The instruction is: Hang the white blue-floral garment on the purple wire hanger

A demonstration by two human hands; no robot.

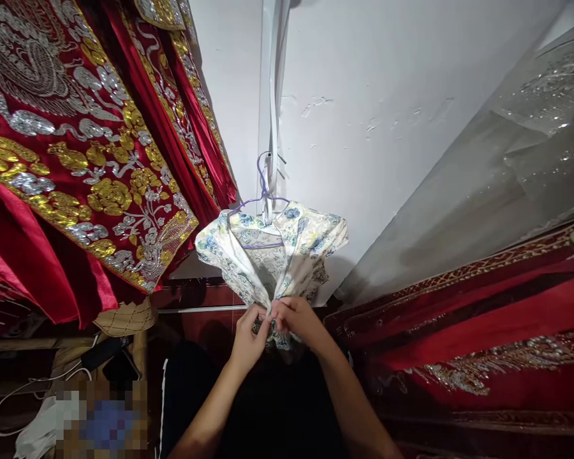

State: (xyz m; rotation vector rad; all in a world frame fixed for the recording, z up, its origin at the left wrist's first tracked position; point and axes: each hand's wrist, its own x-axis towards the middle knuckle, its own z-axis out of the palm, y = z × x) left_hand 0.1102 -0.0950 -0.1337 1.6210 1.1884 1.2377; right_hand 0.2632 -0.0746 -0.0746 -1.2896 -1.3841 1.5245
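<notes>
A white garment with a blue and yellow floral print (306, 233) hangs on a purple wire hanger (264, 185) in front of me. Its front lies open at the neck, and the two front edges run down to my hands. My left hand (252, 330) pinches the front edge where the two sides meet. Right beside it, my right hand (294, 319) has its fingers closed on the other edge of the cloth. The fingertips of both hands almost touch. Whatever small fastening may lie between them is hidden. The garment's lower part hangs behind and below my hands.
The hanger hooks near a pale vertical strip (273, 83) on the white wall (363, 76). Red cloth with gold and silver embroidery (110, 166) hangs at left. Sheer sparkling fabric (459, 172) and a red beaded garment (483, 344) are at right. A white cable (4, 401) lies lower left.
</notes>
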